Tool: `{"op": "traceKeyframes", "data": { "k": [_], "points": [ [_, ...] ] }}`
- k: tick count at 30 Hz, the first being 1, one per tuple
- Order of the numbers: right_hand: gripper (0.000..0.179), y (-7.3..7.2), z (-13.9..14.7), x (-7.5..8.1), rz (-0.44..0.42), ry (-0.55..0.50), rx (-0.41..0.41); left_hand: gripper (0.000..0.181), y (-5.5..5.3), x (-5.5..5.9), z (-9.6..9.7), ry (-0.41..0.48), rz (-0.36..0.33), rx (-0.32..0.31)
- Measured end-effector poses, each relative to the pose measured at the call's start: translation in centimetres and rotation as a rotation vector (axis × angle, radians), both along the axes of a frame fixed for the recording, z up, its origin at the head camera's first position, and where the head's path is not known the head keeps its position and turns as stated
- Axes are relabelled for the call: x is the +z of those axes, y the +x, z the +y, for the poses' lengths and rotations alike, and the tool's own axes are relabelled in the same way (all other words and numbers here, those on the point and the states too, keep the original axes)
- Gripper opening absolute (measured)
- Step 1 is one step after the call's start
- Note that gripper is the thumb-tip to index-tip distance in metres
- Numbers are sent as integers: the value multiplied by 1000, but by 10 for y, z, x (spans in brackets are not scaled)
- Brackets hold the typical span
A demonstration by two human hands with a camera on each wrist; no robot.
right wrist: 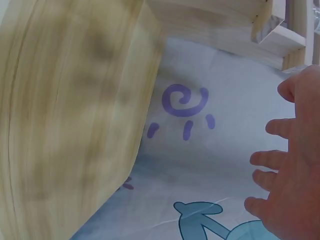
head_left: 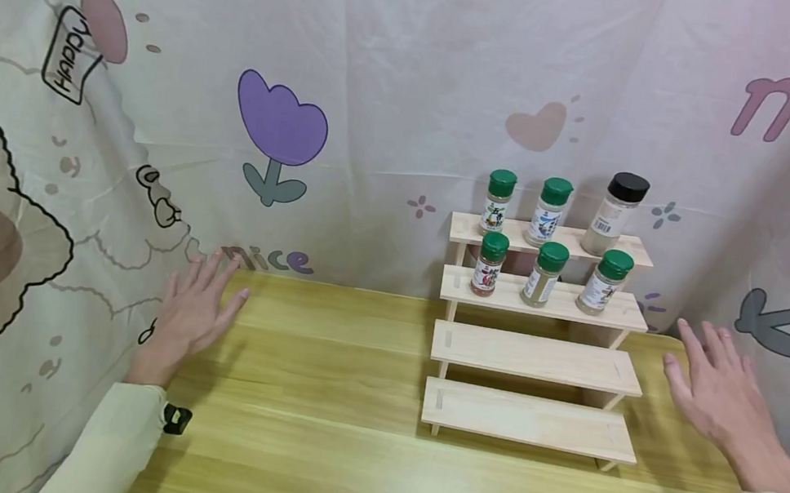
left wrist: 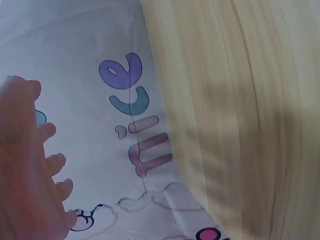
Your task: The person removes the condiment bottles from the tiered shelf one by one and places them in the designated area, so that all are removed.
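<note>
My left hand [head_left: 193, 312] hovers with fingers spread over the left side of the wooden table, holding nothing. To the right of a stepped wooden rack [head_left: 529, 419], my right hand [head_left: 721, 389] is also spread and holds nothing. Three spice jars stand on the rack's top step: two with green caps [head_left: 499, 202] [head_left: 549, 211] and a taller black-capped jar [head_left: 615, 216]. On the step below are three more green-capped jars, a reddish one [head_left: 489, 265], a brownish one [head_left: 544, 275] and a pale one [head_left: 605, 283]. Both lower steps are bare.
The wooden table [head_left: 309, 466] runs in front of and left of the rack. A printed cloth [head_left: 398, 99] hangs behind the table and along both sides. In the right wrist view, the rack's side [right wrist: 210, 20] shows near the right hand.
</note>
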State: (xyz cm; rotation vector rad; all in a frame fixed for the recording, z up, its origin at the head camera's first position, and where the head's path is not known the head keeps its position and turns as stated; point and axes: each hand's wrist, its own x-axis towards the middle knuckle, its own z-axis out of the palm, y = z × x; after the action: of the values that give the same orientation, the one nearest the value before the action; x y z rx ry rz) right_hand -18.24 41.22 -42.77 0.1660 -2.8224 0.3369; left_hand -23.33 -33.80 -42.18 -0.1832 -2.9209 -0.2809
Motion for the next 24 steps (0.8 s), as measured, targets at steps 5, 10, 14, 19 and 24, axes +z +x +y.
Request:
{"op": "traceKeyframes", "data": {
  "k": [5,10,14,19,24],
  "points": [
    [64,2,-6,0,47,-85,42,68,0,-5,11,45,47,-29],
    [62,9,-16,-3,70,-210,60,67,-1,-12,29,122,78,-66],
    [60,15,-21,-11,101,-328,92,66,-2,-19,45,182,89,-92],
    [57,16,-31,-23,139,-464,126,64,-2,-25,63,240,120,-122],
    [53,15,-45,-31,153,-612,99,62,3,-27,79,301,141,-144]
  ]
}}
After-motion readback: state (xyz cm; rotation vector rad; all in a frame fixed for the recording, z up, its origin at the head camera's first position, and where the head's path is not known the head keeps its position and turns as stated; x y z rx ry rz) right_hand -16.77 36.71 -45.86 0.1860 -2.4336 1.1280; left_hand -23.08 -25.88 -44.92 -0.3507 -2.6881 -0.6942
